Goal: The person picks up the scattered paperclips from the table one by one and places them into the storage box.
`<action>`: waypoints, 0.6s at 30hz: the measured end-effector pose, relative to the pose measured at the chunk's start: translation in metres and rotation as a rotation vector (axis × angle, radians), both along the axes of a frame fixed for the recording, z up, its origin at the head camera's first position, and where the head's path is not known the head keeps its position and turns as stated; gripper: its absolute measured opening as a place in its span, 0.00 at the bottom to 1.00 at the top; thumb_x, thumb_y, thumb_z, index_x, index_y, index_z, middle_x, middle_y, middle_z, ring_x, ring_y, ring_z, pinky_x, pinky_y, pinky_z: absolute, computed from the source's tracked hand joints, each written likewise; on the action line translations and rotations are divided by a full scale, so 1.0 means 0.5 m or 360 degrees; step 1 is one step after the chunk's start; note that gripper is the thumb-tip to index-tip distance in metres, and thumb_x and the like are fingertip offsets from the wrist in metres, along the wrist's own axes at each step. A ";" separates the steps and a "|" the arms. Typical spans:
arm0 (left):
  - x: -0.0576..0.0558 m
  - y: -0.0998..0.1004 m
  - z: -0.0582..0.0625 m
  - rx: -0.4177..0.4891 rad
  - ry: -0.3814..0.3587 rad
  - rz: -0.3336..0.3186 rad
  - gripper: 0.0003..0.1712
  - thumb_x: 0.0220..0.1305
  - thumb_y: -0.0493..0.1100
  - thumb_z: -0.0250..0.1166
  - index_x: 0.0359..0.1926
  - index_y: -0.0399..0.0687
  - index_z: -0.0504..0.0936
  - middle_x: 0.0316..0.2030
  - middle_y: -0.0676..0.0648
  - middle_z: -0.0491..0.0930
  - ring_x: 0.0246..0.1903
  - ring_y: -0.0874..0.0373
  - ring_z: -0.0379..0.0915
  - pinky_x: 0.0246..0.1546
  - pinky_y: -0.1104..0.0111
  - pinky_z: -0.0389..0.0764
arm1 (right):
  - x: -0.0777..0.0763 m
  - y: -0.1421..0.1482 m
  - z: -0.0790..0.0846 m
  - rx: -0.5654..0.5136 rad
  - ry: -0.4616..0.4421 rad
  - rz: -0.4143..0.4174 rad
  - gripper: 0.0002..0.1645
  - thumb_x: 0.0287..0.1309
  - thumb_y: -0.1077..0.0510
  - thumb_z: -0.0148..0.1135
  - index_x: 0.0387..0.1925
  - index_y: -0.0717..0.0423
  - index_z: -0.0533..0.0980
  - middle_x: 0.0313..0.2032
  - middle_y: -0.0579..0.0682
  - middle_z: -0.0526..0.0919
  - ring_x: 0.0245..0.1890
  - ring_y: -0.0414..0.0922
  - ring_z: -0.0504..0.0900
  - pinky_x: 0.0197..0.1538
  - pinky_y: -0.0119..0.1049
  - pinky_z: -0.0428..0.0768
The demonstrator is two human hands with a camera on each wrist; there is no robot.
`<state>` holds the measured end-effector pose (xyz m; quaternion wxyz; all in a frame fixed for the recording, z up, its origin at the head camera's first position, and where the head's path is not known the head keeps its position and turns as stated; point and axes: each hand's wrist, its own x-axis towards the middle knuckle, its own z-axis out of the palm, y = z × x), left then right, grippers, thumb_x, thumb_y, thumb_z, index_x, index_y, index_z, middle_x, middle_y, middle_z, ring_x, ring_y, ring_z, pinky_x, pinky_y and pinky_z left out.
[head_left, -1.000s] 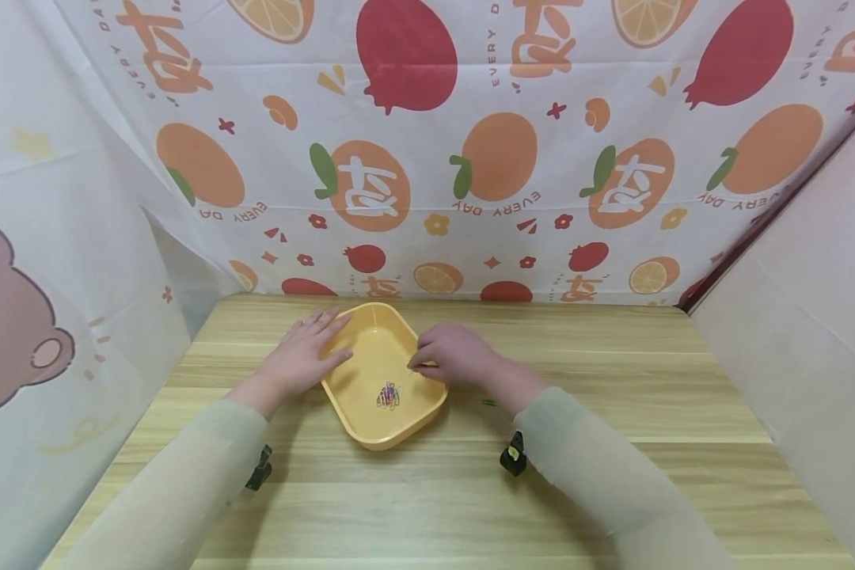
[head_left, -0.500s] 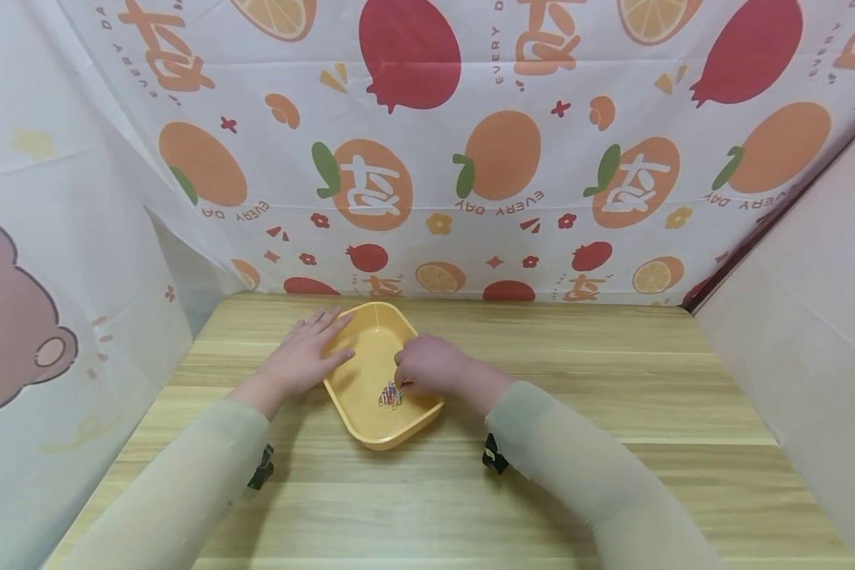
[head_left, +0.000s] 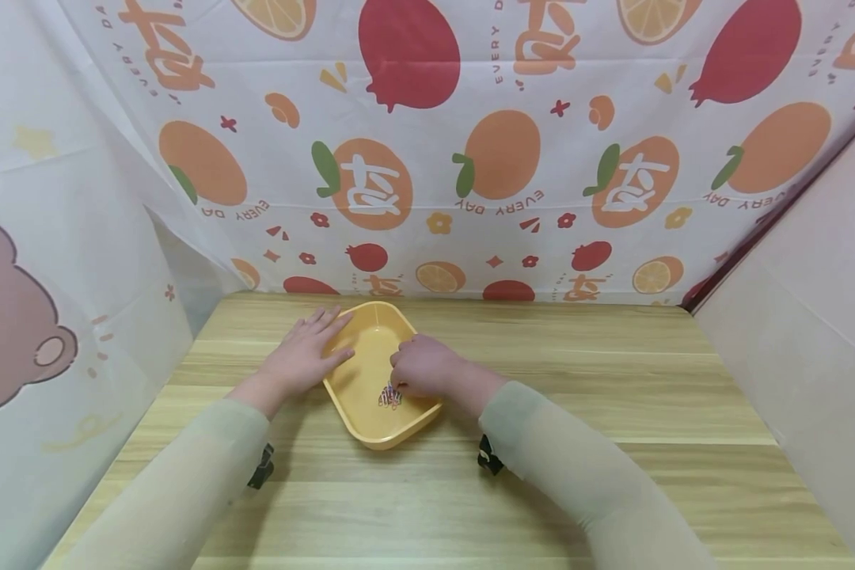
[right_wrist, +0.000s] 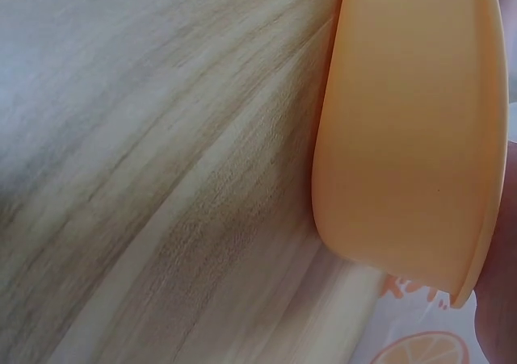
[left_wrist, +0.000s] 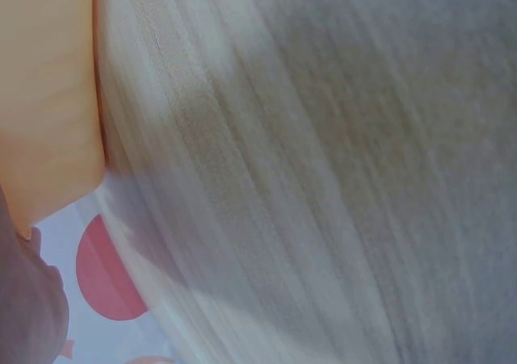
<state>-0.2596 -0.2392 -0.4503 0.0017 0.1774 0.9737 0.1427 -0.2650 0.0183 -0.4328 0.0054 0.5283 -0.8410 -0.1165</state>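
Note:
A yellow tray (head_left: 349, 412) lies turned at an angle on the table, with a small pile of coloured paper clips (head_left: 388, 397) on its floor. My left hand (head_left: 302, 356) rests on the tray's left rim, fingers spread and fairly straight, the thumb inside. My right hand (head_left: 427, 366) reaches over the right rim. Its curled fingertips pinch at the upper right of the pile; the clip between them is mostly hidden. Both wrist views show the tray's outer wall (right_wrist: 404, 138), with part of the left hand (left_wrist: 32, 299) at one edge.
The wooden table (head_left: 577, 364) extends in front of the tray and to its right. A fruit-printed cloth (head_left: 427, 158) hangs behind the table's far edge. Pale cloths stand at the left (head_left: 100, 277) and right (head_left: 812, 317). A black wrist camera (head_left: 489, 455) sits under the right sleeve.
My right hand has moved from the tray's right side leftward and down to the paper clips. A small green item on the table is now covered by the right arm. The left hand stays put.

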 end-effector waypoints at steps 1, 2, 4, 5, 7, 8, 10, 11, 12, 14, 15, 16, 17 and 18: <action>0.000 0.000 0.001 0.0002 -0.0005 0.0001 0.42 0.72 0.62 0.54 0.79 0.58 0.50 0.78 0.43 0.44 0.76 0.37 0.35 0.73 0.41 0.39 | 0.001 0.001 0.001 -0.0005 0.0008 0.0004 0.09 0.63 0.50 0.62 0.31 0.34 0.86 0.30 0.37 0.77 0.35 0.42 0.72 0.40 0.36 0.69; 0.000 0.000 0.001 0.0000 -0.0007 0.0002 0.42 0.72 0.62 0.54 0.79 0.58 0.50 0.78 0.43 0.43 0.76 0.37 0.35 0.73 0.42 0.38 | 0.001 0.002 0.001 -0.0011 0.0012 0.0008 0.09 0.63 0.50 0.62 0.30 0.35 0.86 0.30 0.38 0.76 0.35 0.42 0.72 0.40 0.37 0.69; 0.000 0.001 0.002 -0.0002 -0.0010 0.0006 0.42 0.72 0.63 0.54 0.79 0.58 0.49 0.78 0.44 0.42 0.76 0.37 0.35 0.73 0.42 0.38 | 0.000 0.004 0.002 -0.0039 0.0011 0.0012 0.08 0.62 0.51 0.63 0.29 0.35 0.85 0.29 0.38 0.76 0.34 0.42 0.72 0.39 0.37 0.69; 0.000 0.001 0.003 -0.0002 -0.0014 0.0007 0.42 0.72 0.63 0.54 0.79 0.58 0.49 0.78 0.44 0.42 0.76 0.37 0.35 0.73 0.42 0.38 | -0.001 0.005 0.002 -0.0054 0.0011 0.0014 0.08 0.62 0.51 0.63 0.30 0.35 0.85 0.29 0.38 0.76 0.34 0.42 0.72 0.38 0.36 0.69; 0.001 0.003 0.004 -0.0003 -0.0019 0.0008 0.42 0.72 0.62 0.53 0.79 0.58 0.49 0.78 0.44 0.42 0.76 0.37 0.35 0.73 0.42 0.38 | -0.002 0.007 0.003 -0.0091 0.0000 0.0012 0.08 0.61 0.51 0.63 0.33 0.35 0.86 0.30 0.37 0.76 0.34 0.42 0.72 0.38 0.36 0.70; 0.002 0.004 0.005 -0.0003 -0.0022 0.0008 0.42 0.72 0.62 0.53 0.79 0.58 0.49 0.78 0.44 0.42 0.76 0.37 0.35 0.73 0.42 0.38 | -0.003 0.009 0.004 -0.0113 -0.0009 0.0010 0.08 0.61 0.51 0.64 0.35 0.34 0.87 0.31 0.37 0.77 0.34 0.41 0.72 0.38 0.36 0.70; 0.003 0.005 0.008 -0.0001 -0.0025 0.0009 0.42 0.72 0.62 0.53 0.79 0.57 0.50 0.78 0.43 0.43 0.76 0.37 0.35 0.73 0.42 0.38 | -0.003 0.013 0.008 -0.0158 -0.0031 0.0001 0.09 0.62 0.51 0.64 0.39 0.34 0.88 0.32 0.37 0.79 0.35 0.41 0.73 0.38 0.35 0.71; 0.003 0.005 0.008 -0.0002 -0.0023 0.0008 0.42 0.72 0.62 0.53 0.79 0.57 0.50 0.78 0.43 0.43 0.76 0.37 0.35 0.73 0.42 0.38 | -0.003 0.015 0.011 -0.0176 -0.0040 -0.0004 0.09 0.63 0.50 0.65 0.42 0.34 0.88 0.34 0.37 0.80 0.36 0.40 0.74 0.39 0.35 0.72; 0.004 0.005 0.008 -0.0003 -0.0022 0.0008 0.42 0.72 0.62 0.53 0.79 0.57 0.50 0.78 0.42 0.44 0.76 0.37 0.35 0.73 0.42 0.38 | -0.003 0.018 0.014 -0.0201 -0.0053 -0.0007 0.10 0.63 0.49 0.65 0.43 0.35 0.87 0.35 0.37 0.80 0.37 0.40 0.74 0.40 0.34 0.73; 0.004 0.005 0.008 -0.0004 -0.0017 0.0009 0.42 0.72 0.62 0.54 0.79 0.57 0.50 0.78 0.42 0.44 0.76 0.37 0.35 0.73 0.41 0.38 | -0.001 0.024 0.019 -0.0262 -0.0079 -0.0013 0.10 0.64 0.49 0.66 0.45 0.36 0.87 0.36 0.37 0.81 0.39 0.39 0.76 0.43 0.33 0.75; 0.003 0.005 0.007 -0.0007 -0.0010 0.0009 0.42 0.72 0.62 0.54 0.79 0.57 0.50 0.78 0.41 0.45 0.76 0.37 0.35 0.73 0.41 0.39 | -0.001 0.027 0.022 -0.0302 -0.0095 -0.0016 0.10 0.64 0.49 0.66 0.45 0.37 0.87 0.36 0.37 0.81 0.39 0.39 0.76 0.44 0.33 0.75; 0.003 0.005 0.007 -0.0010 -0.0007 0.0008 0.42 0.72 0.62 0.54 0.79 0.57 0.50 0.78 0.41 0.45 0.76 0.37 0.35 0.73 0.41 0.39 | 0.000 0.032 0.024 -0.0347 -0.0109 -0.0019 0.10 0.63 0.49 0.66 0.45 0.39 0.87 0.36 0.38 0.82 0.40 0.39 0.77 0.45 0.33 0.76; 0.003 0.005 0.006 -0.0011 -0.0007 0.0008 0.42 0.72 0.62 0.53 0.79 0.57 0.50 0.78 0.42 0.44 0.76 0.37 0.35 0.73 0.41 0.39 | 0.001 0.037 0.026 -0.0393 -0.0123 -0.0023 0.11 0.63 0.50 0.67 0.45 0.40 0.87 0.36 0.38 0.82 0.40 0.39 0.78 0.46 0.33 0.76; 0.002 0.004 0.005 -0.0012 -0.0007 0.0006 0.42 0.72 0.63 0.53 0.79 0.57 0.50 0.78 0.42 0.44 0.76 0.37 0.35 0.73 0.41 0.39 | 0.001 0.042 0.027 -0.0439 -0.0135 -0.0030 0.11 0.63 0.50 0.67 0.45 0.41 0.87 0.36 0.39 0.82 0.39 0.39 0.78 0.46 0.33 0.76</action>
